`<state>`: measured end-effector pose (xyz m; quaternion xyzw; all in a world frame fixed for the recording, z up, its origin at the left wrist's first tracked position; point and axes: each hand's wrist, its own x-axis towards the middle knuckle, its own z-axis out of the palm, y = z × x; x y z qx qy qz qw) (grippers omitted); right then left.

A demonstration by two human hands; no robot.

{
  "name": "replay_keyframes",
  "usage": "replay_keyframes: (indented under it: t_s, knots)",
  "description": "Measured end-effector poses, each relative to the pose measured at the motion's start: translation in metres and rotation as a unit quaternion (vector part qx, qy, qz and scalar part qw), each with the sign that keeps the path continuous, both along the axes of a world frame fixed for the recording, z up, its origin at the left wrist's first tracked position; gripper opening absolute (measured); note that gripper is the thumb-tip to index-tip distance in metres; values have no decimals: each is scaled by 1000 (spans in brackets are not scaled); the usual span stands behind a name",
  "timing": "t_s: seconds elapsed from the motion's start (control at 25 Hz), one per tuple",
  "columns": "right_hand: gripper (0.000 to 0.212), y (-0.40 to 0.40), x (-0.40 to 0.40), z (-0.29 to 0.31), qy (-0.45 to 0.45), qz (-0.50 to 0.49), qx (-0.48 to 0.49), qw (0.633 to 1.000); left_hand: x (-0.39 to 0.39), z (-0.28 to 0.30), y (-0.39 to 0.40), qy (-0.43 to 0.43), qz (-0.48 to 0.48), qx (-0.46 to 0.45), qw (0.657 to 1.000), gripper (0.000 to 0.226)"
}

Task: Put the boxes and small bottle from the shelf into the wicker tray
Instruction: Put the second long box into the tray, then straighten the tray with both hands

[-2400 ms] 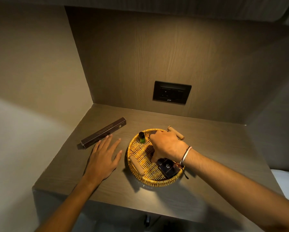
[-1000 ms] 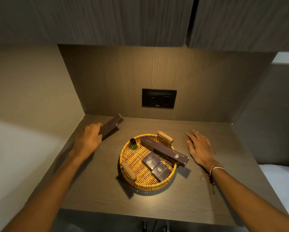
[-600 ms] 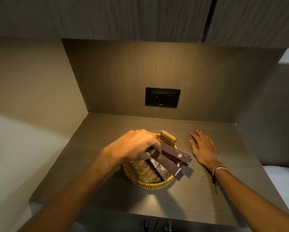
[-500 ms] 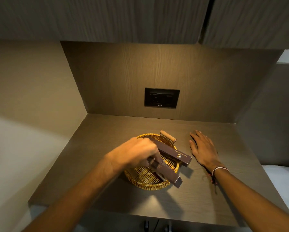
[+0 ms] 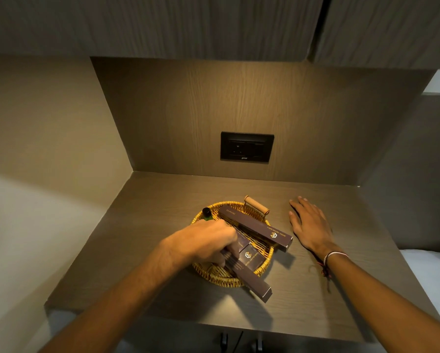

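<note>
A round wicker tray [image 5: 264, 264] with wooden handles sits mid-shelf. My left hand [image 5: 203, 244] is over its left half, shut on a long dark box [image 5: 249, 278] that lies across the tray and juts past the near rim. A second long dark box [image 5: 257, 229] rests across the far side, overhanging to the right. One small dark box [image 5: 250, 257] lies inside, and another is partly hidden under my fingers. The small green bottle [image 5: 207, 214] stands at the tray's far left. My right hand [image 5: 310, 226] lies flat and open on the shelf to the right.
The wooden shelf [image 5: 162, 200] is a niche with walls at the back and on both sides. A black socket plate [image 5: 247, 147] is on the back wall, cabinet doors hang overhead. The shelf's front edge runs close below the tray. A white surface shows at the far right.
My left hand took the long box from the shelf's back left and carried it onto the tray. It has lowered toward the near rim. My right hand stayed flat.
</note>
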<state>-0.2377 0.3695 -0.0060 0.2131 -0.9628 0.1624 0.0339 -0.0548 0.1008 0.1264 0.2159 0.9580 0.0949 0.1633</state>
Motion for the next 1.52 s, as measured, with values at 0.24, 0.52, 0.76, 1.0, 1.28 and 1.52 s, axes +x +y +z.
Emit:
replay_keyframes:
  t_s: [0.24,0.52,0.76,1.0,1.28,1.52]
  knots:
    - [40,-9,2,23,-79,-3,-44,996,20,16,-23,32,73,105,991,35]
    - [35,-63,21,109,-227,93,-282,928,49,6,-43,3,378,127,917,32]
    - [12,-100,28,120,-152,135,-148,968,52,-18,-38,-103,456,343,815,25]
    - [8,-91,28,107,-143,81,-182,969,43,-32,-47,-102,498,420,751,26]
    - [4,-71,25,95,-142,29,-158,977,16,-40,-54,-4,493,396,774,17]
    - [11,-62,30,98,-134,-9,-109,985,-3,-38,-52,75,466,399,786,11]
